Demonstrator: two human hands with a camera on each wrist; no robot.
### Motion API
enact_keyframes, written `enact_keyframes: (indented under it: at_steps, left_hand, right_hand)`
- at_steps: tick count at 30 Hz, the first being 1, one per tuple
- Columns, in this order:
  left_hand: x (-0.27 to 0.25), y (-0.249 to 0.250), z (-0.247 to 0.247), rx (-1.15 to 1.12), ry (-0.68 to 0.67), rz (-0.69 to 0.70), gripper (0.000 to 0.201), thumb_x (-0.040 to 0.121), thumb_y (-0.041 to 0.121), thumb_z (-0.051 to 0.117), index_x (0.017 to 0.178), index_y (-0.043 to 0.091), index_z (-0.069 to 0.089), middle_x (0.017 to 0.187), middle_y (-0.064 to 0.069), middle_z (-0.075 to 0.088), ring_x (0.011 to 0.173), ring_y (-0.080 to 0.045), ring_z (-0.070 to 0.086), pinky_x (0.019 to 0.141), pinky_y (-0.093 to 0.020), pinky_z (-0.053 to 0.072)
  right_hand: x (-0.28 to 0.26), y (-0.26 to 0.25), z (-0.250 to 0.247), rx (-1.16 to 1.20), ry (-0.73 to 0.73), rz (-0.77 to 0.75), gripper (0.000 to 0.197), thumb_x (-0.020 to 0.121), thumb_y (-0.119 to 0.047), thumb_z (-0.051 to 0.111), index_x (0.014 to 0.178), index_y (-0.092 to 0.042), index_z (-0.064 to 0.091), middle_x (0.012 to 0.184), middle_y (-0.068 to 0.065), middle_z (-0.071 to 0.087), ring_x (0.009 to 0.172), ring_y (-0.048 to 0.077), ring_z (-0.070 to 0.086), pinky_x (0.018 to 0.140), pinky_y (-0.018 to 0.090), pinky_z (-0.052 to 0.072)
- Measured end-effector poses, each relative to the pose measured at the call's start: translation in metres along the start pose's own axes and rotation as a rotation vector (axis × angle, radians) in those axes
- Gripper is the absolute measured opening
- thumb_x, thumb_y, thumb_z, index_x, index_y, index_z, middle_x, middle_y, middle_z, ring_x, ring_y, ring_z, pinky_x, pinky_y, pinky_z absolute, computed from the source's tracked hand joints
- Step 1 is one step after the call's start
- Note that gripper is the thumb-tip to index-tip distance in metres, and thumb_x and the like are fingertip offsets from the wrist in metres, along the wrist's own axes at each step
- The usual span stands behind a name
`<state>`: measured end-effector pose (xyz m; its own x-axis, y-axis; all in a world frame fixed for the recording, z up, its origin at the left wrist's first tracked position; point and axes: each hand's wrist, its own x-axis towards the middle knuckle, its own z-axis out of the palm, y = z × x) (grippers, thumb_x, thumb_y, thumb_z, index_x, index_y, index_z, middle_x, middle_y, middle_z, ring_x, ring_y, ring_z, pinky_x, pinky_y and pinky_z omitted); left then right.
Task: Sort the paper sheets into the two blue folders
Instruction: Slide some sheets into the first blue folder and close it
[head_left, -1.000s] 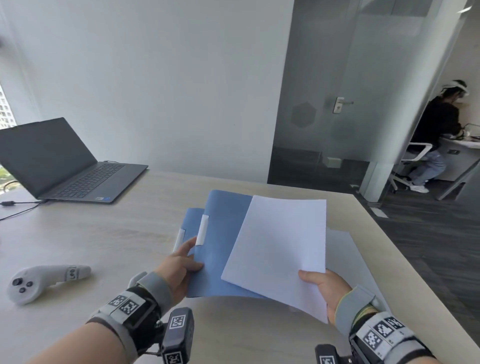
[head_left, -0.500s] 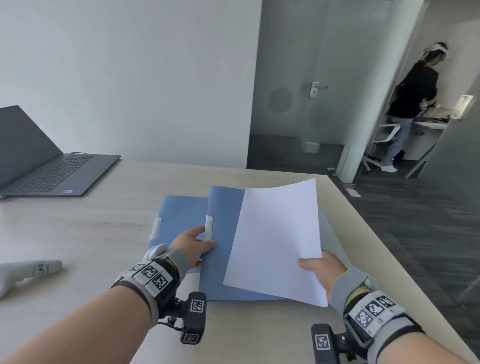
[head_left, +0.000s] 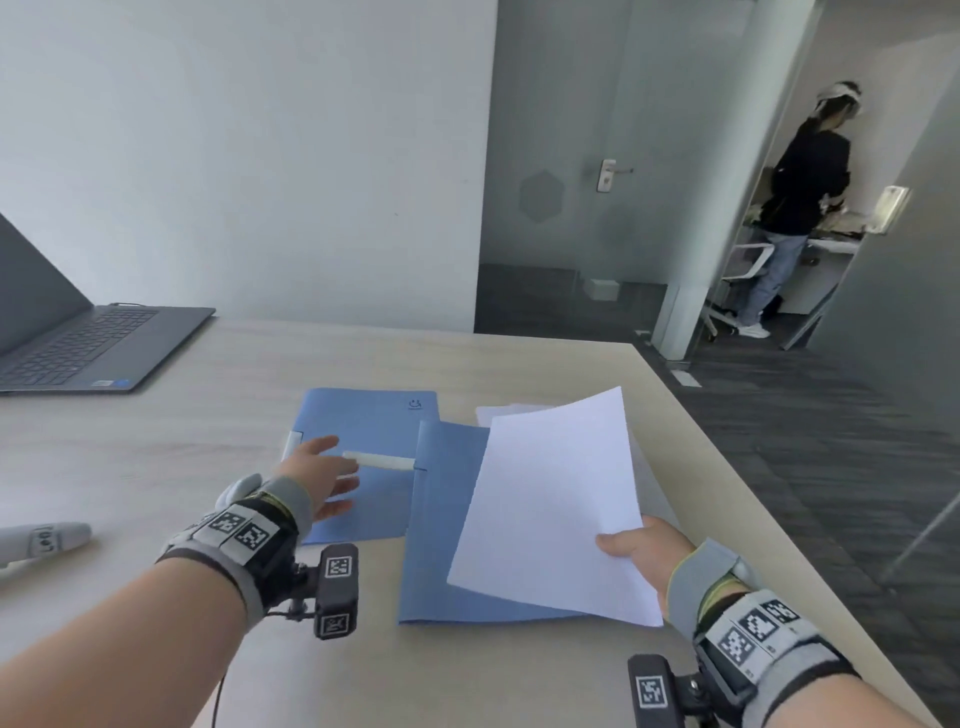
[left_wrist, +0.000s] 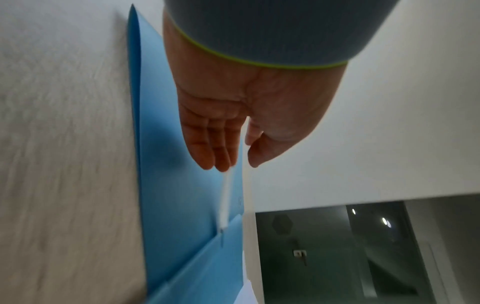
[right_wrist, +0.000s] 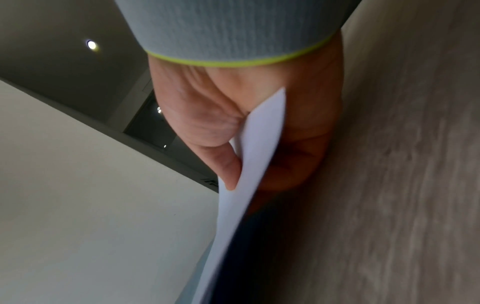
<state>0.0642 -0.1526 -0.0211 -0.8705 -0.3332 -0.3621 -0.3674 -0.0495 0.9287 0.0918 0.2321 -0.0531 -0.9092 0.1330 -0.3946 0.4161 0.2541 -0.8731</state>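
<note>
The right hand (head_left: 631, 551) pinches the limp, light paper sheet (head_left: 550, 499) by its near corner; it looks likely to sag. The left hand (head_left: 317, 475), fingers straight and holding nothing, hovers over the far blue folder (head_left: 363, 421) mid-table.

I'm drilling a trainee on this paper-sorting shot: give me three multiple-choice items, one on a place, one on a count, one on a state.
1. Where is the laptop?
A. Far left of the table
B. On the folders
C. Near the right edge

2. How many blue folders lie on the table?
A. One
B. Two
C. Four

3. What is the right hand doing?
A. Resting flat on the table
B. Gripping the laptop
C. Pinching a white sheet

Answers:
1 A, it sits at the far left of the head view.
2 B, a left folder and a right folder that overlaps it.
3 C, thumb on top and fingers beneath the sheet's corner, while the left hand is open over the left folder.
</note>
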Motion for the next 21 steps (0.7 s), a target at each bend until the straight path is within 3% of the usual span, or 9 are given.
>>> enact_keyframes:
  at_steps: [2, 4, 6, 8, 12, 15, 19, 21]
  left_hand:
    - [-0.003, -0.001, 0.008, 0.16, 0.004, 0.072, 0.062, 0.095, 0.01, 0.063, 0.151, 0.024, 0.04, 0.133, -0.013, 0.06, 0.105, -0.028, 0.059, 0.073, -0.04, 0.054]
    - [-0.017, -0.005, 0.018, 0.419, -0.029, 0.203, 0.06, 0.092, 0.017, 0.067, 0.147, 0.026, 0.046, 0.143, -0.005, 0.055, 0.114, -0.027, 0.059, 0.078, -0.033, 0.053]
    - [-0.034, -0.012, 0.032, 0.687, -0.112, 0.324, 0.049, 0.089, 0.027, 0.069, 0.136, 0.031, 0.058, 0.14, 0.0, 0.057, 0.12, -0.023, 0.06, 0.087, -0.031, 0.054]
    - [-0.049, -0.02, 0.045, 0.903, -0.237, 0.376, 0.043, 0.088, 0.037, 0.067, 0.131, 0.037, 0.061, 0.14, 0.004, 0.057, 0.123, -0.02, 0.06, 0.1, -0.031, 0.048]
    - [-0.06, -0.033, 0.062, 1.161, -0.356, 0.41, 0.057, 0.088, 0.05, 0.061, 0.143, 0.036, 0.051, 0.145, 0.008, 0.057, 0.131, -0.018, 0.055, 0.109, -0.031, 0.042]
    - [-0.06, -0.038, 0.064, 1.191, -0.369, 0.405, 0.071, 0.08, 0.061, 0.06, 0.145, 0.038, 0.045, 0.151, 0.012, 0.05, 0.135, -0.015, 0.051, 0.113, -0.034, 0.039]
    - [-0.067, -0.039, 0.063, 1.226, -0.47, 0.436, 0.092, 0.071, 0.064, 0.072, 0.151, 0.035, 0.037, 0.16, 0.013, 0.034, 0.146, -0.014, 0.035, 0.119, -0.036, 0.032]
    - [-0.073, -0.041, 0.065, 1.304, -0.487, 0.476, 0.099, 0.067, 0.061, 0.078, 0.152, 0.038, 0.032, 0.162, 0.014, 0.027, 0.151, -0.015, 0.024, 0.121, -0.038, 0.027]
  right_hand:
    - [0.001, 0.001, 0.007, 0.02, 0.001, -0.004, 0.017, 0.087, -0.006, 0.067, 0.104, -0.007, 0.069, 0.104, 0.017, 0.073, 0.099, 0.038, 0.068, 0.095, 0.054, 0.052]
    - [0.002, 0.003, 0.012, 0.025, 0.005, -0.012, 0.012, 0.089, -0.005, 0.064, 0.1, -0.008, 0.068, 0.102, 0.016, 0.072, 0.096, 0.037, 0.068, 0.094, 0.052, 0.052]
    - [0.002, 0.001, 0.014, -0.025, 0.028, -0.02, 0.011, 0.09, -0.005, 0.059, 0.096, -0.006, 0.068, 0.095, 0.014, 0.07, 0.09, 0.033, 0.066, 0.088, 0.042, 0.052]
    - [0.003, -0.002, 0.015, -0.148, 0.069, -0.039, 0.018, 0.088, -0.006, 0.053, 0.099, -0.002, 0.067, 0.086, 0.014, 0.065, 0.08, 0.029, 0.059, 0.074, 0.033, 0.045]
    - [0.002, -0.009, 0.013, -0.342, 0.127, -0.075, 0.024, 0.085, -0.009, 0.046, 0.101, -0.01, 0.064, 0.087, 0.01, 0.066, 0.076, 0.029, 0.057, 0.066, 0.029, 0.041]
    - [0.003, -0.01, 0.003, -0.312, 0.131, -0.06, 0.023, 0.086, -0.005, 0.048, 0.101, -0.003, 0.065, 0.086, 0.014, 0.063, 0.075, 0.029, 0.055, 0.063, 0.03, 0.039]
    - [0.007, -0.01, -0.017, -0.001, 0.146, -0.007, 0.023, 0.087, -0.006, 0.059, 0.109, 0.001, 0.065, 0.1, 0.023, 0.068, 0.095, 0.041, 0.067, 0.082, 0.044, 0.05]
    - [0.013, -0.007, -0.024, 0.176, 0.23, 0.008, 0.034, 0.081, -0.014, 0.065, 0.112, 0.0, 0.065, 0.103, 0.022, 0.07, 0.094, 0.04, 0.067, 0.086, 0.049, 0.05]
